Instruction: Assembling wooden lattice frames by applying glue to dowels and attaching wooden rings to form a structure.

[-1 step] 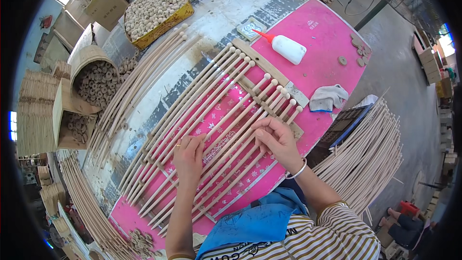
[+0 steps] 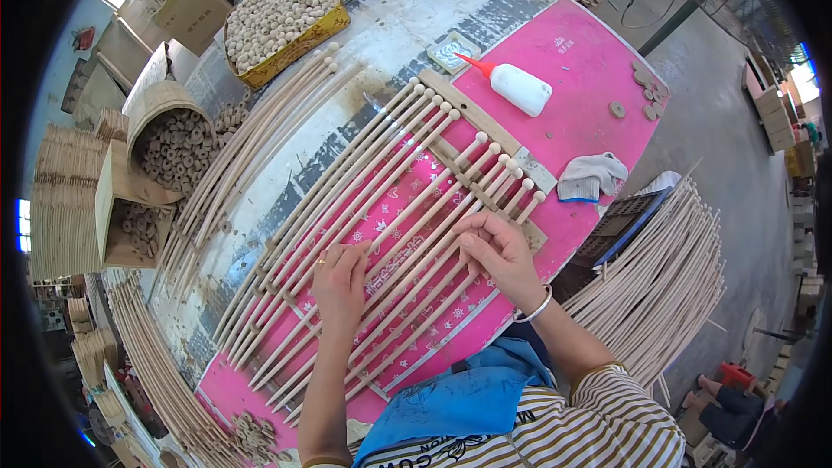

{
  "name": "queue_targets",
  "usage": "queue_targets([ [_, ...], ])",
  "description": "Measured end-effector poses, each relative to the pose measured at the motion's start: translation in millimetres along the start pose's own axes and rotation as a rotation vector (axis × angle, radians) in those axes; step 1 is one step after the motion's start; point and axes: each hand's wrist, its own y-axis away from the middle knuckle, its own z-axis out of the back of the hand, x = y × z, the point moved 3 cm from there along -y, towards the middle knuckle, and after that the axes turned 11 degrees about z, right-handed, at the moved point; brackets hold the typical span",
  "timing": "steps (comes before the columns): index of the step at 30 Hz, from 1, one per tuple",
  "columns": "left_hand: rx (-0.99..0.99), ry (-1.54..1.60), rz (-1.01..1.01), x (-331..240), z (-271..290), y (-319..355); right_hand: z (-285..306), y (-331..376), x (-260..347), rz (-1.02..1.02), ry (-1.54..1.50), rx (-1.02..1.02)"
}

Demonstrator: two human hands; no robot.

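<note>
Both hands down flat on a row of long wooden rods (image 2: 390,234) laid side by side across the pink mat (image 2: 589,61) on the worktop (image 2: 390,26). Left hand (image 2: 340,282) spread open, fingers resting on the middle of the rods, gripping nothing. Right hand (image 2: 496,250) loosely curled, fingertips pinching or pressing one rod near its upper part (hard to tell whether truly clasped). Each rod in this row already tipped with a round wooden ball at the far end, the ball ends lined up against a flat wooden strip (image 2: 485,126) set crosswise.

Judging by the layout, well along: most rods on the mat capped and in place, the nearest few apparently being nudged into line. Plenty left, though. A loose sheaf of plain rods (image 2: 260,134) lying to the left on the bare worktop, another big bundle of rods (image 2: 667,277) leaning below the right edge. A yellow box of wooden balls (image 2: 282,9) at the back, full. A basket of wooden rings (image 2: 169,147) at the left.

White glue bottle with red nozzle (image 2: 516,87) lying on its side on the pink mat, a small tray (image 2: 452,50) just beside it, a crumpled rag (image 2: 591,176) near the right edge.
</note>
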Motion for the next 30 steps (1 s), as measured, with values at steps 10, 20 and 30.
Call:
queue_targets([
  [10, 0.009, 0.057, -0.006, 6.2, 2.3, -1.3, 25.5, -71.5, 50.5, 0.45, 0.967, 0.067],
  [20, 0.035, 0.057, 0.034, 2.9, 0.4, -2.7, 45.3, -136.4, 11.8, 0.426, 1.354, 0.532],
  [30, 0.022, 0.054, 0.034, 7.6, 1.9, 0.0, 46.8, -137.5, 9.8, 0.386, 1.297, 0.517],
])
